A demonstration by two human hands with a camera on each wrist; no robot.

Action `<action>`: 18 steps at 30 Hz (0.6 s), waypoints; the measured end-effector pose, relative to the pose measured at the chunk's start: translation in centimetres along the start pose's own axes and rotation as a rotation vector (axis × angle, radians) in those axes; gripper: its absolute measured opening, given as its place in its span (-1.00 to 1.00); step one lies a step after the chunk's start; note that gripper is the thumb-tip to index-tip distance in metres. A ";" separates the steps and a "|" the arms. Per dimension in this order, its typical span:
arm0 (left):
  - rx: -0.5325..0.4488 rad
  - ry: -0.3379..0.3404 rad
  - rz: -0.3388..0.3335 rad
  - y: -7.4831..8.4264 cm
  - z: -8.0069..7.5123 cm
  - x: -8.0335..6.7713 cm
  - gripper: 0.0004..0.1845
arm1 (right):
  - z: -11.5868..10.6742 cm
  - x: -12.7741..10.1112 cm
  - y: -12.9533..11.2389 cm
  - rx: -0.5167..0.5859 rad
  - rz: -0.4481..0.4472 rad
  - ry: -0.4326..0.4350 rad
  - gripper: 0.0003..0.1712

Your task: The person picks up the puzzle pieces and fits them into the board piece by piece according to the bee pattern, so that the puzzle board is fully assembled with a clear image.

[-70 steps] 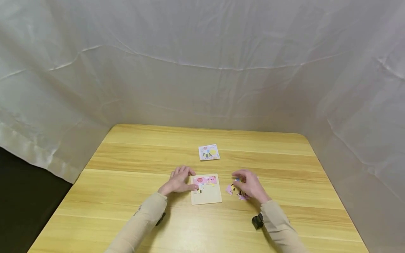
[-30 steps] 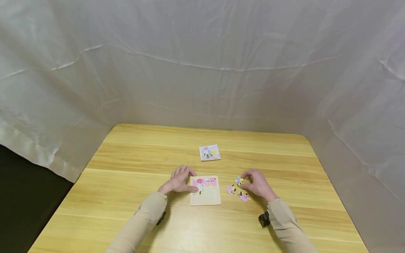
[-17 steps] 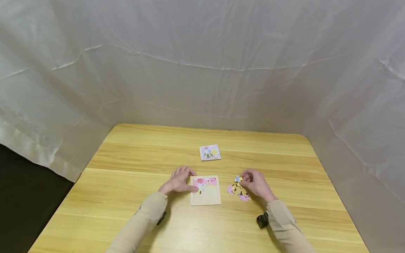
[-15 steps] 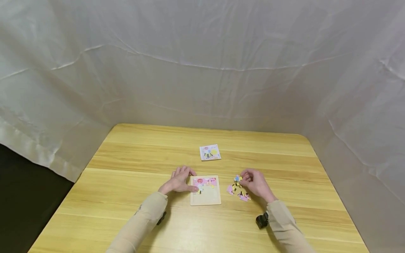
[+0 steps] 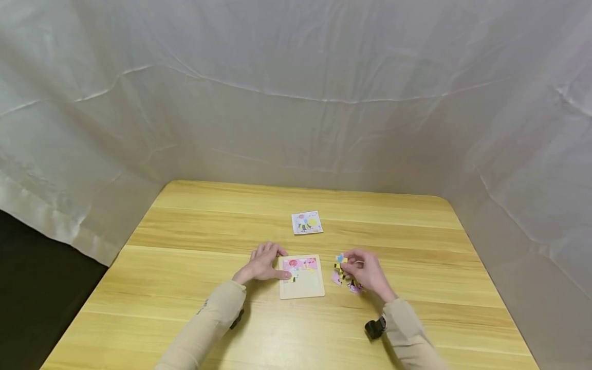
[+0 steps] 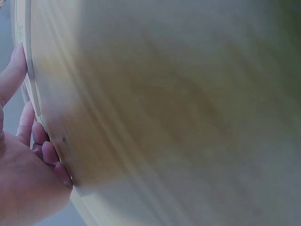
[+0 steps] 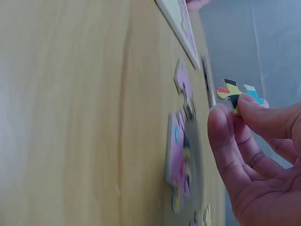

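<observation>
My right hand pinches a jigsaw piece between thumb and fingers. In the right wrist view that piece, yellow, black and light blue, is held up off the table. Just under the hand lie several loose pieces, pink with yellow and black, partly hidden by it. A square wooden puzzle board lies flat to the left. Pink pieces fill its top row, and a yellow-and-black one sits at its left. My left hand rests at the board's left side, thumb on it, fingertips by its far left corner.
Beyond the board lies a small printed picture card showing a bee. All of it is on a wood-grain table, with pale cloth hanging around its back and sides.
The right hand has lifted the blue-and-yellow jigsaw piece from the loose ones and moved left toward the board with it. The left hand has stayed put on the board.
</observation>
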State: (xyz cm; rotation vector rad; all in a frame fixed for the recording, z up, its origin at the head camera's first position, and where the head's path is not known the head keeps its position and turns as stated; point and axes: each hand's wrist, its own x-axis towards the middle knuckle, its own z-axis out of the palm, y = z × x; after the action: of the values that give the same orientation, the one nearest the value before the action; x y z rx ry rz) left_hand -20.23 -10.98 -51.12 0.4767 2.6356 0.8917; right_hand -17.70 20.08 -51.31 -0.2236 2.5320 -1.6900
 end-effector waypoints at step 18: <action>-0.006 0.005 0.012 0.3 -0.1 -0.2 -0.39 | 3.2 -0.6 -0.8 0.076 0.031 -0.025 -0.62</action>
State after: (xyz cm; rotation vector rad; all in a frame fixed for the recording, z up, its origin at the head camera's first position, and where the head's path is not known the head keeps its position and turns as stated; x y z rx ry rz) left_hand -20.00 -10.87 -50.81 0.4905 2.6360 0.9055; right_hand -16.58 16.93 -51.83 -0.1975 2.4348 -1.7570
